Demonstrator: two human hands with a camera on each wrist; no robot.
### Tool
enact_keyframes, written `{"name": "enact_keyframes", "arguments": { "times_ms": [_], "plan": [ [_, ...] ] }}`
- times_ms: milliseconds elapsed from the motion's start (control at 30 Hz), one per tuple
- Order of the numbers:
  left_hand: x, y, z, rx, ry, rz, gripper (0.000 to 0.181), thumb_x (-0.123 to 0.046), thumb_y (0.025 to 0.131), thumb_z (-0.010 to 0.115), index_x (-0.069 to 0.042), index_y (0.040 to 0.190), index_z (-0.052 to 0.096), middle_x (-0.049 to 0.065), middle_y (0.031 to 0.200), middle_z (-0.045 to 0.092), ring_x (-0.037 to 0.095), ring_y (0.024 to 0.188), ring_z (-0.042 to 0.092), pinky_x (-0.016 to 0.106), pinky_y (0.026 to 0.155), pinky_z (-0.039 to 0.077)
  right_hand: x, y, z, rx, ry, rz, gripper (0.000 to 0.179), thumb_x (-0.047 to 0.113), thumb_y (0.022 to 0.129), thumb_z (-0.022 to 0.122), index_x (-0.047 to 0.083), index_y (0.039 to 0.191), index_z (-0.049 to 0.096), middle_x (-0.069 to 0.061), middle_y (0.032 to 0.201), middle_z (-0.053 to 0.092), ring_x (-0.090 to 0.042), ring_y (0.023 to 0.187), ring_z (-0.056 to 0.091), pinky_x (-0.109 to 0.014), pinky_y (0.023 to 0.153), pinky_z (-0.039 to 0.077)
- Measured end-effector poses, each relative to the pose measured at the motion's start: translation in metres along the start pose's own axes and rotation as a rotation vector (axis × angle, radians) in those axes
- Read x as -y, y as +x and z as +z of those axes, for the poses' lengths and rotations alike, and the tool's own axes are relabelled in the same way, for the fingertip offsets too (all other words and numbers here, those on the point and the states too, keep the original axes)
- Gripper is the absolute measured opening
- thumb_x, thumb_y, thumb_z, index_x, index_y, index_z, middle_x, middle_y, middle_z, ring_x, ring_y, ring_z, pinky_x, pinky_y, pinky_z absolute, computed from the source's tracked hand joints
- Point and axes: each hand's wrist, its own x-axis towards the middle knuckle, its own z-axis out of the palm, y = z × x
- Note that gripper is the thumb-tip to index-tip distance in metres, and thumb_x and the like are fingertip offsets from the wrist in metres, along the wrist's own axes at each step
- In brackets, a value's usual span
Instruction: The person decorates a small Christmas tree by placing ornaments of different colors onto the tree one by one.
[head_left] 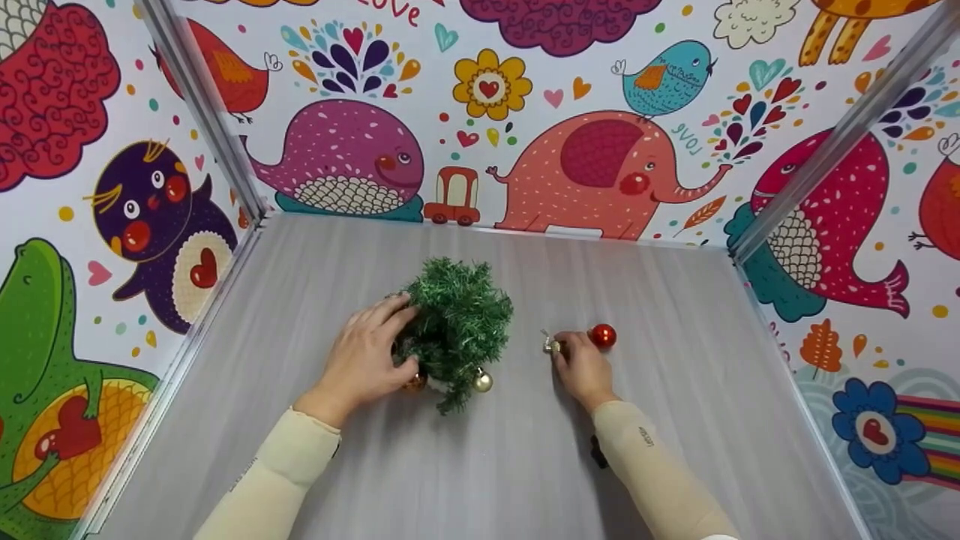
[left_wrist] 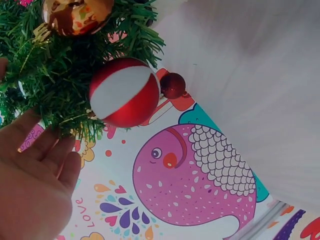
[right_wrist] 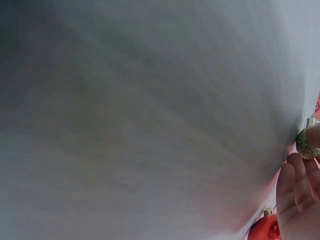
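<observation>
A small green Christmas tree [head_left: 469, 307] stands mid-table, hung with baubles. My left hand [head_left: 367, 352] holds it from the left side, thumb nearer me and fingers farther back; some fingertips vanish among the branches. A shiny gold ball [head_left: 482, 381] and a copper ball [head_left: 415, 383] hang low on its near side. In the left wrist view, a red-and-white striped ball [left_wrist: 125, 92] and a small dark red ball [left_wrist: 173, 85] also show on it. Right of the tree, my right hand [head_left: 586, 367] pinches a glittery gold bauble [right_wrist: 306, 146] by the table surface.
A shiny red ball [head_left: 602, 336] lies on the table just beyond the right hand's knuckles. The grey wood-look table [head_left: 480, 480] is bounded by walls [head_left: 480, 172] printed with cartoon animals. Metal posts [head_left: 217, 112] rise at the back corners.
</observation>
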Motion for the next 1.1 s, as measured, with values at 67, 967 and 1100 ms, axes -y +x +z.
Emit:
{"name": "enact_keyframes", "arguments": {
  "times_ms": [67,967,1100],
  "plan": [
    [0.0011,0.0001,-0.0006,0.002,-0.004,0.0,0.062,-0.025,0.077,0.067,-0.009,0.136,0.06,0.012,0.146,0.05,0.034,0.129,0.049,0.053,0.104,0.038,0.0001,0.0001,0.0003,-0.001,0.002,0.0,0.026,0.012,0.089,0.071,0.009,0.114,0.068,-0.007,0.113,0.065,-0.027,0.106,0.064,-0.048,0.087,0.052],
    [0.0044,0.0034,-0.0042,0.024,-0.023,-0.011,0.062,-0.016,0.077,0.067,-0.011,0.138,0.059,0.011,0.15,0.047,0.033,0.132,0.047,0.051,0.107,0.035,0.0001,0.0002,-0.0007,0.001,0.012,-0.018,0.027,0.009,0.088,0.071,0.008,0.115,0.067,-0.008,0.113,0.065,-0.027,0.106,0.063,-0.047,0.089,0.051],
    [0.0032,0.0032,-0.0044,0.023,-0.027,-0.011,0.062,-0.017,0.077,0.067,-0.011,0.139,0.059,0.011,0.15,0.046,0.033,0.133,0.046,0.051,0.108,0.034,0.0016,-0.0004,-0.0019,-0.006,0.033,-0.019,0.026,0.008,0.088,0.072,0.007,0.114,0.067,-0.008,0.112,0.065,-0.026,0.102,0.064,-0.045,0.088,0.052]
  ]
}}
